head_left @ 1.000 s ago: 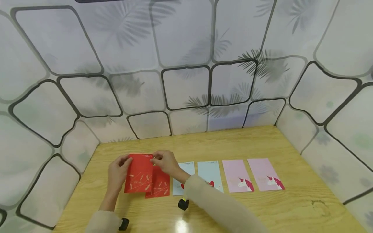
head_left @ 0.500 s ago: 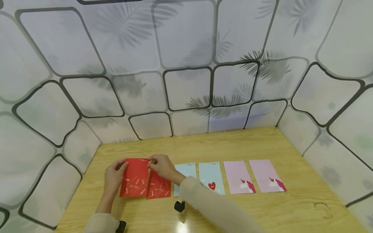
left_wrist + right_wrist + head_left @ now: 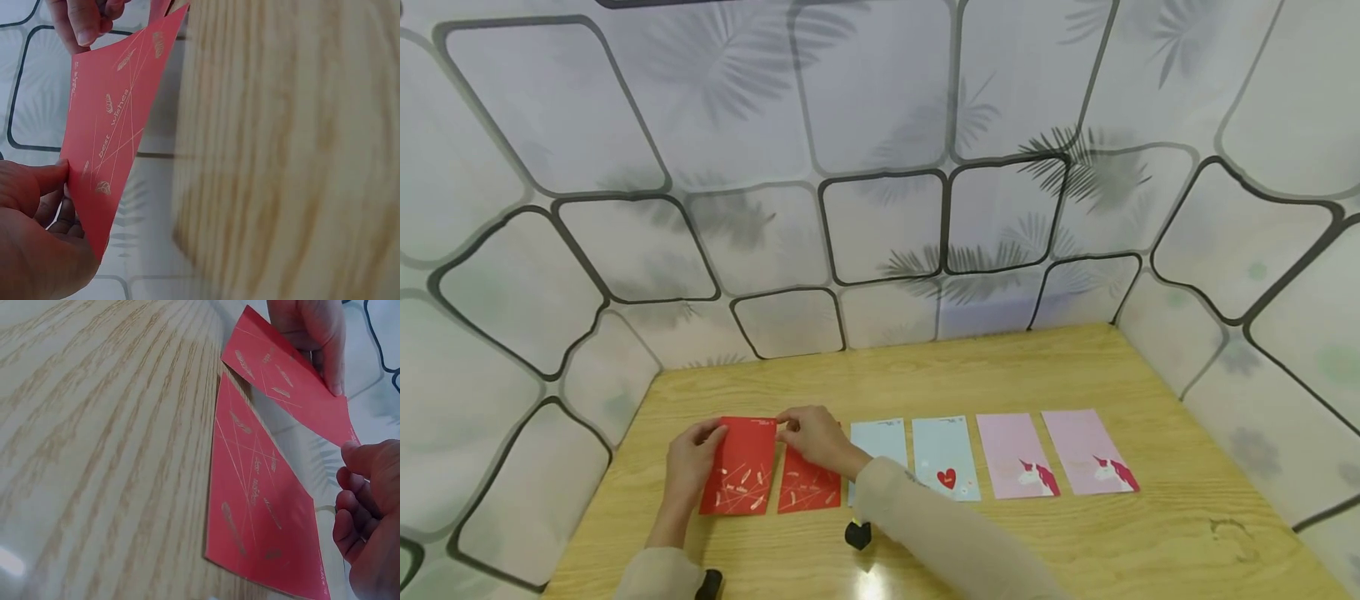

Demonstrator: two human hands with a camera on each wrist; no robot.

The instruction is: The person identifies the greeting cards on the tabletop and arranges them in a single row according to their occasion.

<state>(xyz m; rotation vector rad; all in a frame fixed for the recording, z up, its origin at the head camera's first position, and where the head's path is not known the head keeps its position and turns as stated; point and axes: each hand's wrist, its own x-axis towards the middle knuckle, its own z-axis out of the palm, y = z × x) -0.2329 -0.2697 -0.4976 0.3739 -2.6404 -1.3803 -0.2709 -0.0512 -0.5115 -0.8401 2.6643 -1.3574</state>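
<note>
A red greeting card (image 3: pixel 741 467) with gold feather drawings and "best wishes" lettering is held between both hands at the left of the table. My left hand (image 3: pixel 691 461) pinches its left edge, thumb on the front face in the left wrist view. With thumb and fingertips, my right hand (image 3: pixel 814 435) pinches the upper right corner. The card tilts, its lower edge close over the wood and its upper edge raised. A second red card (image 3: pixel 262 500) lies flat just to the right, partly under my right hand in the head view.
Rightward in a row lie two pale blue cards (image 3: pixel 945 454), one partly covered by the right forearm, and two pink unicorn cards (image 3: pixel 1017 454). The wooden table (image 3: pixel 970 367) meets patterned curtain walls (image 3: pixel 880 233) at the back and sides.
Both hands have moved the held red card left and down toward the table. It overlapped the second red card earlier; now a gap shows between them.
</note>
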